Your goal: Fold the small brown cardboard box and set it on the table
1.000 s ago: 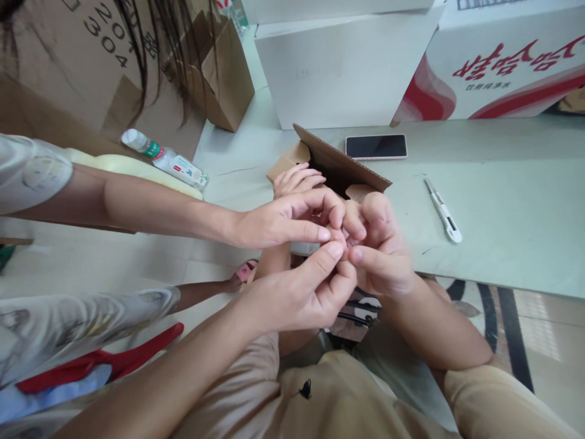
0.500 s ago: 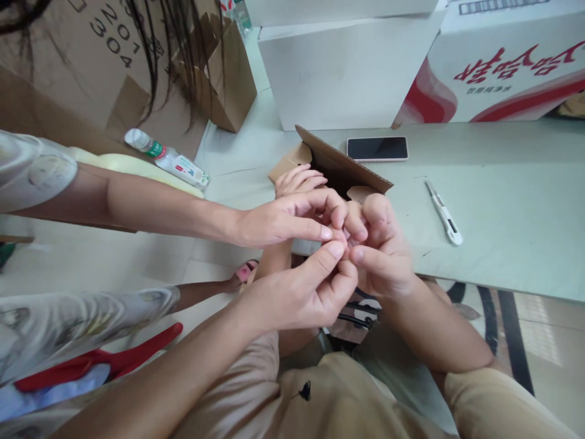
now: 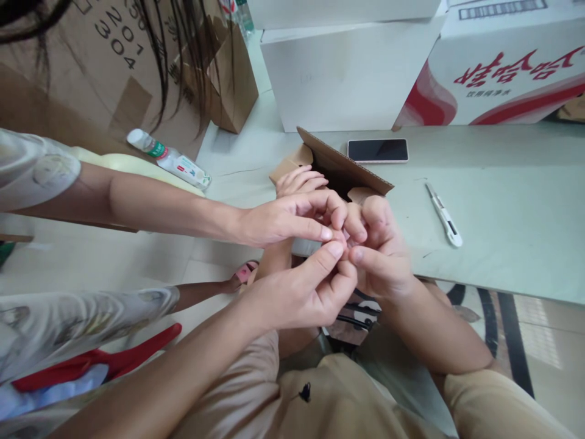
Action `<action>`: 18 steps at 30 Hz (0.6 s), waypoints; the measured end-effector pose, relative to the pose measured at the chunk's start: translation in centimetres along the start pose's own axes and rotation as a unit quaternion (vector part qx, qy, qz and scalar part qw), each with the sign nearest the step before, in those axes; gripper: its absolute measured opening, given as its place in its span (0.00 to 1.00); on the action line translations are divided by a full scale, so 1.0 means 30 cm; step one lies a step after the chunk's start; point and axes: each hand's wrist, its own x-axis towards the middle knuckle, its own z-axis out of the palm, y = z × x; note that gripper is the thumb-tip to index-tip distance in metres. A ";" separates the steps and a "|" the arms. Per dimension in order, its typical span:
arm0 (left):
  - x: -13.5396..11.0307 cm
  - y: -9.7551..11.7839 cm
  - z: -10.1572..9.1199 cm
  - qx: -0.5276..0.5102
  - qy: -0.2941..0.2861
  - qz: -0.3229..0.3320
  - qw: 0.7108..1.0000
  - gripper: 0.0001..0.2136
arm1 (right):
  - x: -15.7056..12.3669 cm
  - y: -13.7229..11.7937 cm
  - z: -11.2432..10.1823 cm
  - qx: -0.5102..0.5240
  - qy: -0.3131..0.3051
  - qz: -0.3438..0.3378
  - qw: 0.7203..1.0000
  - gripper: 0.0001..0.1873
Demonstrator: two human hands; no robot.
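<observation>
My left hand (image 3: 301, 292) and my right hand (image 3: 381, 250) meet in front of my chest, fingers curled and pinched together at a small spot between them. What they pinch is hidden by the fingertips. Another person's hand (image 3: 283, 219) reaches in from the left and pinches at the same spot. That person's other hand (image 3: 299, 180) rests on a small open brown cardboard box (image 3: 338, 164) just behind my hands.
A black phone (image 3: 377, 150) and a white utility knife (image 3: 442, 213) lie on the pale table (image 3: 503, 201). White cartons (image 3: 347, 67) and a red-printed carton (image 3: 503, 67) stand behind. A plastic bottle (image 3: 168, 158) lies left beside brown boxes (image 3: 114, 61).
</observation>
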 end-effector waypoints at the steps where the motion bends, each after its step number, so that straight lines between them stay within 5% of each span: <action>1: 0.000 0.001 0.001 0.005 -0.002 0.002 1.000 0.21 | 0.000 0.000 0.000 0.002 0.000 0.001 1.000 0.20; 10: -0.002 0.008 -0.008 -0.017 -0.015 -0.033 0.999 0.21 | -0.002 0.004 0.003 0.001 0.007 0.000 1.000 0.21; 18: 0.006 -0.006 0.010 -0.063 0.031 0.008 0.998 0.20 | -0.007 0.007 -0.002 0.009 0.012 0.005 1.000 0.21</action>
